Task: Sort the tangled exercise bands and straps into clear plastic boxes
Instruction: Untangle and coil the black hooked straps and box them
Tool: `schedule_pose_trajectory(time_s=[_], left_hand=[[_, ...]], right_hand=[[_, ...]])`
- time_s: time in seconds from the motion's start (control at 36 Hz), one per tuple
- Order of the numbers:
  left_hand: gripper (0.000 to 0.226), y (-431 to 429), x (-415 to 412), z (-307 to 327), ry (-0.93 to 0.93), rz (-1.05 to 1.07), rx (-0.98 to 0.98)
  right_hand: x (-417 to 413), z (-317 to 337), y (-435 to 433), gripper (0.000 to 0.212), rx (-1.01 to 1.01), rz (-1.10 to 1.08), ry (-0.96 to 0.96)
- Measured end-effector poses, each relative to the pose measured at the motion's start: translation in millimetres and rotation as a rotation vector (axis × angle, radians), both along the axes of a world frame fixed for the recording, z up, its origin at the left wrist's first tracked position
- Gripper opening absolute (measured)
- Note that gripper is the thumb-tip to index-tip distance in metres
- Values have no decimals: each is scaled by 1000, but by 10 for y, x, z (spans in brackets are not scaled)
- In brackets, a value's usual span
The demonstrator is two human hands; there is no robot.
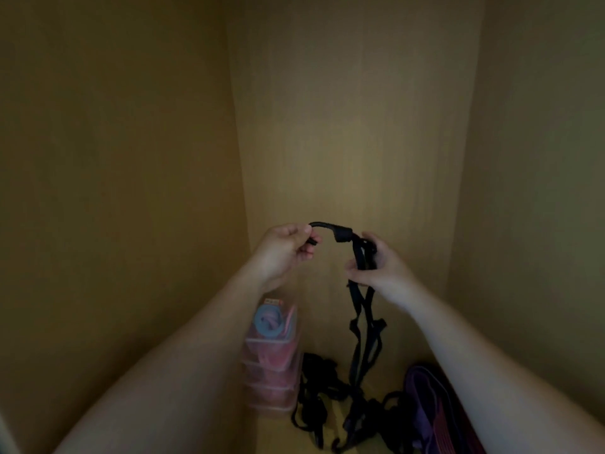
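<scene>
The wooden cupboard floor (278, 437) lies well below the grip of the left hand (284, 250) and right hand (379, 267) on the black strap (343, 235). Under the left hand's grip stands a stack of clear boxes (271, 381). Beneath the right hand's grip sprawls a tangle of black straps (327, 401), and to its right lie purple and seemingly red bands (425, 404).

purple bands (425, 407) cut off below, black strap tangle (327, 398) murky
</scene>
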State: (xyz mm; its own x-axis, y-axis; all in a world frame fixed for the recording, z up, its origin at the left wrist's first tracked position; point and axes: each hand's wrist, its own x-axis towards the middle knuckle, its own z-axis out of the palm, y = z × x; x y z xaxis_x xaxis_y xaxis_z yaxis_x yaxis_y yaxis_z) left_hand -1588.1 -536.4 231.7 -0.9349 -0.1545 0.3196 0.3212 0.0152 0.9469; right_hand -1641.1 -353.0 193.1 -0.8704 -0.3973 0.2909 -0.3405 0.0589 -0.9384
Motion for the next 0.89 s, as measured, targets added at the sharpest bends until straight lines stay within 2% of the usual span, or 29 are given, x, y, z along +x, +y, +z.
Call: schedule_pose_trajectory(time_s=[0.11,0.25,0.33,0.42,0.53,0.56,0.67,0.72,0.81,0.89], left_hand=[[20,4,-13,-39,12,-16,41],[18,18,-6,-97,24,-55,121],[18,37,16,-137,-33,-144,124],[23,46,44,-152,-94,-207,123],[3,56,53,-196,-149,-169,2],[5,50,63,-204,-163,-159,-13],[38,-13,105,-213,-264,-150,-125],[41,-45,133,-228,-331,-145,-187],[31,-65,157,-268,-389,-175,-228],[20,-70,182,-284,-416,-212,-144]], right_hand=[[18,-30,-51,27,-16,-95,-14],[86,-80,-124,13,-204,-110,-62],[102,-80,-140,14,-157,-204,52],[91,-62,-130,17,-65,-193,113],[60,-39,-73,20,29,-192,115],[59,-34,-58,19,39,-188,113],[60,-26,-22,20,71,-184,98],[50,-24,-11,21,82,-190,91],[42,-2,6,17,97,-191,86],[34,28,19,19,116,-189,89]])
